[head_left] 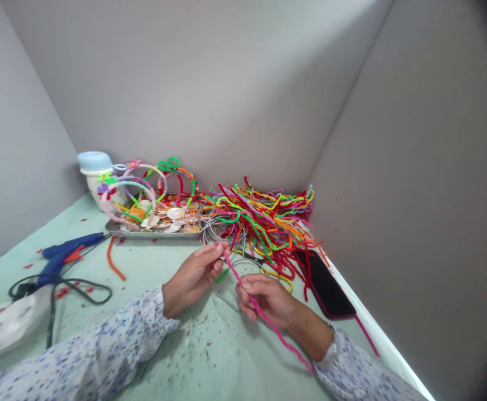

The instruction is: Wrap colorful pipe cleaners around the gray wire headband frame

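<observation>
My left hand (197, 274) pinches the upper end of a bright pink pipe cleaner (277, 333) between thumb and forefinger. Lower along the same pipe cleaner, my right hand (268, 301) is closed round it, and its wavy free end trails down over my right wrist toward the sleeve. Just beyond my hands lies a large tangled heap of coloured pipe cleaners (264, 214). Yellow-handled scissors (283, 278) lie behind my right hand, partly hidden by it. A loop of grey wire (222, 229) sits at the front of the heap.
At the back left, a metal tray (160, 235) holds shells and several pipe-cleaner headbands (128, 192). Behind it stands a white jar with a blue lid (95, 161). A blue glue gun (66, 250) with a black cord lies left; a dark phone (329, 287) lies right, near the table edge.
</observation>
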`<state>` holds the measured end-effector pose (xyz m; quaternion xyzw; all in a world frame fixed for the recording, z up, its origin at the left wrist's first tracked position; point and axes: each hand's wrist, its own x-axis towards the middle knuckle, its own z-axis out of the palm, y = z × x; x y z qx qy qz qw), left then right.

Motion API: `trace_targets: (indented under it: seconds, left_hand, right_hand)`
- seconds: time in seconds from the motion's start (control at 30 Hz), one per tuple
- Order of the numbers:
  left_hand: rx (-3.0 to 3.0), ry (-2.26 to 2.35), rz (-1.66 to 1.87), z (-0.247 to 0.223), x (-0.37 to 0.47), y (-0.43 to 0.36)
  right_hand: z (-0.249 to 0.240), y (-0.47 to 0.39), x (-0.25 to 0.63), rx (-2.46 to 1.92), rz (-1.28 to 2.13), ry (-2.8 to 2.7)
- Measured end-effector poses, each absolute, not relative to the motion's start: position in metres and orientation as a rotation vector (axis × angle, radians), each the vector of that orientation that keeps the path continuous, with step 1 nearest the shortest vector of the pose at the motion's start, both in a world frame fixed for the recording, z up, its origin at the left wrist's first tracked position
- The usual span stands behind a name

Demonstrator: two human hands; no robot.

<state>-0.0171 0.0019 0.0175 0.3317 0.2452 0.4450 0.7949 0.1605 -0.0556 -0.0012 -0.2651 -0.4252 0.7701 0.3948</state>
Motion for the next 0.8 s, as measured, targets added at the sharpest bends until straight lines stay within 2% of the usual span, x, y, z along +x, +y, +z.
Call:
trace_targets:
  seconds: [0.33, 0.8]
  left_hand:
    - [0.804, 0.602, 0.881, 0.013, -0.007, -0.014]
    - [0.740, 0.544, 0.862, 0.008, -0.010, -0.009]
  right_hand:
    - [-0.006, -0.055, 0.153, -0.782, 1.818, -1.023]
    - [-0.006, -0.051, 0.155, -0.737, 1.907, -0.889]
